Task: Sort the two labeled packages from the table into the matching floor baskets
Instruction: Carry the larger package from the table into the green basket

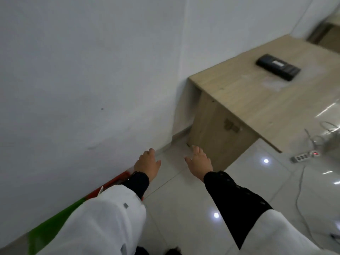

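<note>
Both my hands stretch forward over the white tiled floor, palms down, holding nothing. My left hand (148, 163) hovers near the foot of the white wall, fingers apart. My right hand (199, 161) is spread in front of the wooden table's side panel. Under my left sleeve, a red basket (117, 180) and a green basket (49, 225) stand along the wall, mostly hidden by my arm. A black package with a white label (278, 67) lies on the wooden table (244, 100) at the upper right.
A white power strip (303, 156) with a red light and loose cables lies on the floor under the table at right. A shiny clear plastic sheet (329, 115) covers the table's near right part. The wall runs along the left.
</note>
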